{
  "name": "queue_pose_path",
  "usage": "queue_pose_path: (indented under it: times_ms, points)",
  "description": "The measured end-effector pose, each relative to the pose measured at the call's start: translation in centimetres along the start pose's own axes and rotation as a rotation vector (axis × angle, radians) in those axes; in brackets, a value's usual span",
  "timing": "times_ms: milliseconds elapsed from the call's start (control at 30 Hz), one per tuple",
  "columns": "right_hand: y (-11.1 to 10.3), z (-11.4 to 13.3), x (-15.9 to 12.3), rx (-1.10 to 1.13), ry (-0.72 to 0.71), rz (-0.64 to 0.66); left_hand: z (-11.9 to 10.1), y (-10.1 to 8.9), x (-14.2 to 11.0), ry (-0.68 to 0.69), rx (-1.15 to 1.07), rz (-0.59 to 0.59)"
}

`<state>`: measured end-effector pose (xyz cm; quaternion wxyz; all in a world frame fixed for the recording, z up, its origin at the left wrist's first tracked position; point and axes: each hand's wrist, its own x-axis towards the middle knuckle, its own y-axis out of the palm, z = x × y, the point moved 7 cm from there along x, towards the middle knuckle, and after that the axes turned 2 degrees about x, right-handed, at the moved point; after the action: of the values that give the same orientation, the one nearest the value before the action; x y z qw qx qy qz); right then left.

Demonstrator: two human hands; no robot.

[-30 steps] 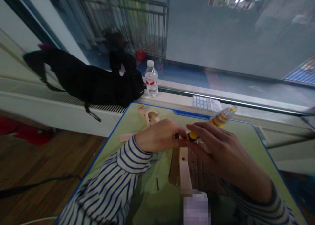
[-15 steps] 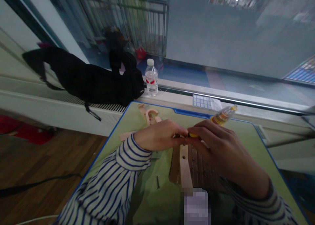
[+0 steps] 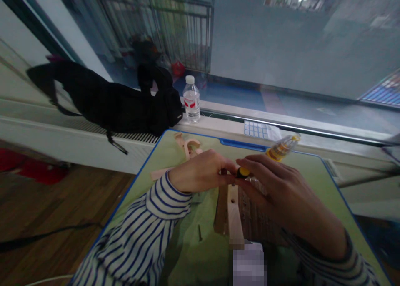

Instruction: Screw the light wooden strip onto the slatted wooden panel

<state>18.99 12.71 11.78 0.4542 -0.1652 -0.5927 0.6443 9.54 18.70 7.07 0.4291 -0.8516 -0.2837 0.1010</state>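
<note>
My right hand (image 3: 278, 190) is closed round a screwdriver (image 3: 281, 147). Its clear and yellow handle sticks out at the upper right, and its black-banded end shows by the fingertips; the shaft is hidden. My left hand (image 3: 208, 171) is pinched shut right at that end, and what lies between its fingers is hidden. Below the fingers, a pale wooden piece (image 3: 234, 219) with a hole runs towards me over a ribbed brown block (image 3: 256, 219). A screw (image 3: 200, 232) lies on the green tabletop (image 3: 184, 257) to the left.
More wooden parts (image 3: 189, 146), one curved, lie at the table's far left, with a flat strip (image 3: 159, 174) nearer. A water bottle (image 3: 191, 100) and a black bag (image 3: 125, 104) rest on the ledge by the window. A blurred-out pale purple patch (image 3: 249, 263) covers the near edge.
The screwdriver's yellow and black end has turned slightly between my right fingers. Both hands stay in nearly the same place, and the wooden piece has hardly moved.
</note>
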Motion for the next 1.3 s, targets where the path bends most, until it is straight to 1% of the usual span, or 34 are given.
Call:
queue_pose_path:
  times_ms: [167, 300, 533, 800, 1067, 1200, 1300]
  points:
    - [-0.05, 0.18, -0.14, 0.034, -0.029, 0.011, -0.09, 0.12, -0.02, 0.009, -0.015, 0.024]
    - [0.34, -0.17, -0.04, 0.02, -0.029, -0.003, 0.02, 0.45, -0.04, 0.027, -0.04, 0.044]
    - [0.36, -0.34, 0.19, -0.016, -0.022, -0.03, -0.16, 0.57, -0.18, 0.045, -0.023, 0.051]
    - [0.44, -0.6, 0.13, -0.026, 0.004, -0.016, -0.2, -0.05, -0.1, -0.004, -0.019, 0.002]
    - [-0.18, -0.08, -0.03, 0.017, -0.006, -0.001, -0.04, 0.16, 0.11, 0.015, 0.002, 0.017]
    - [-0.03, -0.11, -0.16, 0.046, -0.033, 0.021, 0.05, 0.33, 0.1, 0.009, 0.014, 0.028]
    - [0.07, -0.4, -0.13, 0.018, -0.016, 0.016, -0.09, 0.45, 0.11, 0.033, 0.012, 0.033]
